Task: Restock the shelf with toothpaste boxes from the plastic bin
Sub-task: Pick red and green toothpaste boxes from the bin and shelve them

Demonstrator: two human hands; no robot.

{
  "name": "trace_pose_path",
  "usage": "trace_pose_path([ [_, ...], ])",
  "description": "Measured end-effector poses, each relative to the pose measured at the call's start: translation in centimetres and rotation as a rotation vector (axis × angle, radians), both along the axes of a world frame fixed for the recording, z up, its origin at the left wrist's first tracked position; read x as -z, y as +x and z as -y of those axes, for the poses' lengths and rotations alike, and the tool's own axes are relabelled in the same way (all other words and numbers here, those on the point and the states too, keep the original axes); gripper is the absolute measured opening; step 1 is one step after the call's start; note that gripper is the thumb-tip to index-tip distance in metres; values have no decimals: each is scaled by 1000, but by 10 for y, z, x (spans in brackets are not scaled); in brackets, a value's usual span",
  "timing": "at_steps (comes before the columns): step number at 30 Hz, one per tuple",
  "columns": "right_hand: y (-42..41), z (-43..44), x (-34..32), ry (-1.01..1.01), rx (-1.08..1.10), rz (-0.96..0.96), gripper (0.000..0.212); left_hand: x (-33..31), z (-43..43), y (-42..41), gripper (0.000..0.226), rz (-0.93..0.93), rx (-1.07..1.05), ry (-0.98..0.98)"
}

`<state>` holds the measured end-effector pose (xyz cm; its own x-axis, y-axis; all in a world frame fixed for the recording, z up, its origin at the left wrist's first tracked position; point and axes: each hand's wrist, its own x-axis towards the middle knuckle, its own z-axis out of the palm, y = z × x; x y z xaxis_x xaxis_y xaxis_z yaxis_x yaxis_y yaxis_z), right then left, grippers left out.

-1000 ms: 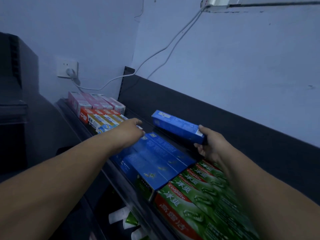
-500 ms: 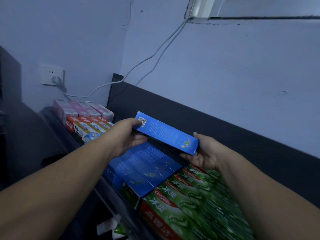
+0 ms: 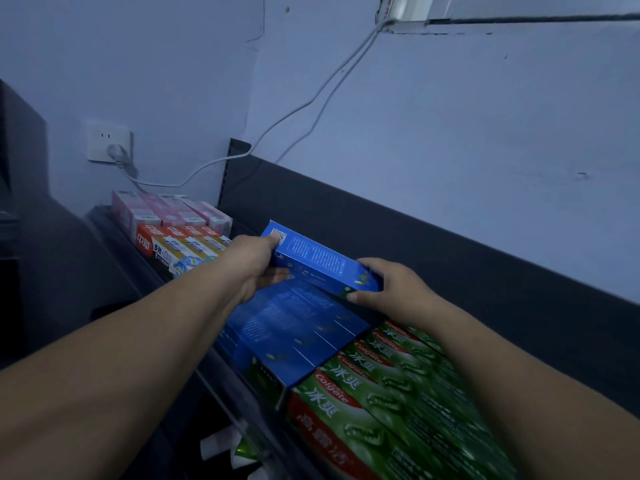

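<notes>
Left hand closed on far end of blue toothpaste box; right hand closed on near end. Box held tilted, just above the blue row on the shelf. Advice: level it, align with row edges, lower flat, then let go together.

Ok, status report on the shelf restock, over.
Left hand and right hand both on one blue toothpaste box. Box above the blue stack, not yet laid. Nothing blocking.

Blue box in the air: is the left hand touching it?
Touching. The head view shows the left hand gripping the far end of the blue box.
</notes>
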<state>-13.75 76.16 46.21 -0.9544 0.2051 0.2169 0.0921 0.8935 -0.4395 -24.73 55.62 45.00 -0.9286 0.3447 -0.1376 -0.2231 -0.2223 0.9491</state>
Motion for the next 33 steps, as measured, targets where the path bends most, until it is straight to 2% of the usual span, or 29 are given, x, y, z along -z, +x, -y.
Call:
trace_pose_path([
  [1, -2, 2, 1, 18, 21, 18, 40, 1, -1, -1, 32, -7, 12, -11],
  [3, -7, 0, 5, 12, 141, 31, 33, 3, 0, -4, 46, -23, 27, -56],
  [6, -18, -8, 11, 89, 375, 106, 37, 6, 7, -11, 64, -8, 7, -110],
  [9, -26, -10, 17, 207, 488, 240, 43, 9, 14, -16, 63, 2, 9, -85],
  [11, -32, -12, 25, 201, 480, 342, 53, 11, 16, -18, 63, 7, 13, -76],
  [14, -37, -19, 36, 32, 391, 407, 82, 13, 18, -19, 64, -5, 14, -80],
  [18, -25, -15, 27, -59, 318, 516, 68, 14, 19, -19, 64, -30, 33, -101],
  [21, -23, -13, 26, 52, 335, 618, 62, 14, 19, -18, 64, -42, 45, -118],
  [23, -24, -15, 30, 192, 366, 624, 69, 14, 21, -15, 63, -48, 43, -129],
  [25, -23, -10, 28, 227, 392, 565, 66, 14, 23, -13, 61, -57, 37, -137],
  [28, -20, 3, 21, 199, 360, 405, 57, 15, 31, -9, 55, -74, 16, -143],
  [33, -9, 39, 8, -13, 147, 242, 47, 13, 50, 8, 50, -104, -17, -169],
])
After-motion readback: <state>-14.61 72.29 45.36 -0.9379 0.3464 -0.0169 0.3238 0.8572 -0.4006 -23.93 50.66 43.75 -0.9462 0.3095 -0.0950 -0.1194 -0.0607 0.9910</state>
